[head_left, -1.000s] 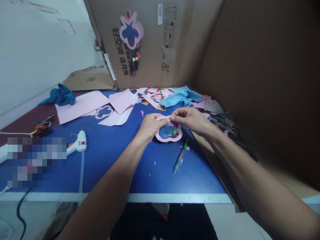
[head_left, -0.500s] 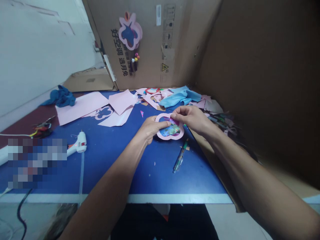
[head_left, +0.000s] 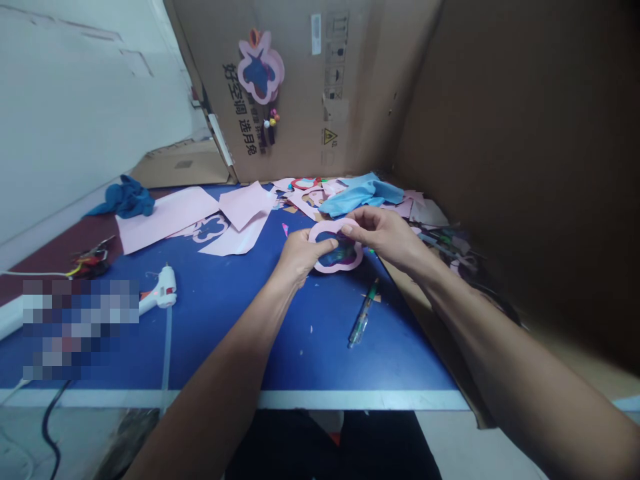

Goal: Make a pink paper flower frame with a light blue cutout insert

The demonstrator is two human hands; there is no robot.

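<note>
Between my hands, above the blue table, is a pink scalloped paper frame point(head_left: 336, 267) with a dark, shiny blue-green and purple sheet in its opening. My left hand point(head_left: 299, 257) grips its left side, thumb lying over the front and fingers behind. At the upper right edge, my right hand point(head_left: 377, 232) pinches the rim between thumb and curled fingers. A clear pen with a green part point(head_left: 364, 313) lies on the table below the frame. Behind my hands rests a crumpled light blue cloth point(head_left: 364, 195).
A white hot glue gun point(head_left: 164, 289) stands at left with its glue stick hanging down. Pink paper sheets point(head_left: 167, 217) and a dark blue cloth point(head_left: 125, 198) lie farther back. A similar pink ornament point(head_left: 275, 87) hangs on the cardboard wall point(head_left: 370, 87). Scraps point(head_left: 445, 243) pile up at right.
The pink frame has tilted and shifted slightly up and left in my hands; its shiny sheet now looks darker. Both hands keep their hold.
</note>
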